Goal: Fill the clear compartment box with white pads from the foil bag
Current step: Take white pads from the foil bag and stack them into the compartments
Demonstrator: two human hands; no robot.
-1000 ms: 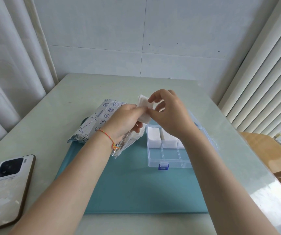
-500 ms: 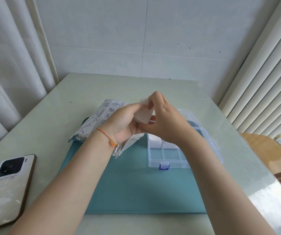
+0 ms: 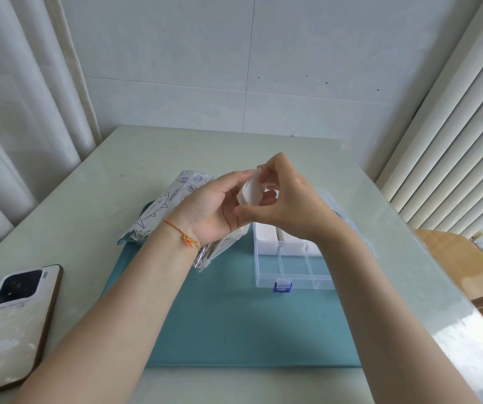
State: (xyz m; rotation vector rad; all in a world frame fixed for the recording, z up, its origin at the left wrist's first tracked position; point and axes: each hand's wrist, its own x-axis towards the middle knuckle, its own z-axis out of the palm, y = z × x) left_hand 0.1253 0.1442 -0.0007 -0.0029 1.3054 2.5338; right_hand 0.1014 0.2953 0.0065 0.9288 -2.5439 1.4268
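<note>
Both hands meet above the mat, holding a white pad (image 3: 251,191) between them. My left hand (image 3: 211,208) grips its left side with fingers and thumb. My right hand (image 3: 286,199) pinches its top edge and cups its right side. Below my right wrist, the clear compartment box (image 3: 292,269) with a blue latch lies open on the teal mat (image 3: 234,322); white pads fill its far compartments, and the near ones show bare. The foil bag (image 3: 161,211), printed with blue drawings, lies behind my left hand, its opened end partly hidden under my wrist.
A phone (image 3: 12,325) lies face down at the table's left front. A wooden chair (image 3: 467,263) stands beyond the right table edge. Curtains hang left, a ribbed radiator stands right, and a wall runs behind the pale table (image 3: 94,205).
The pad was held up flat between both hands; the hands closed together around it, and now it stands on edge, folded or squeezed between them.
</note>
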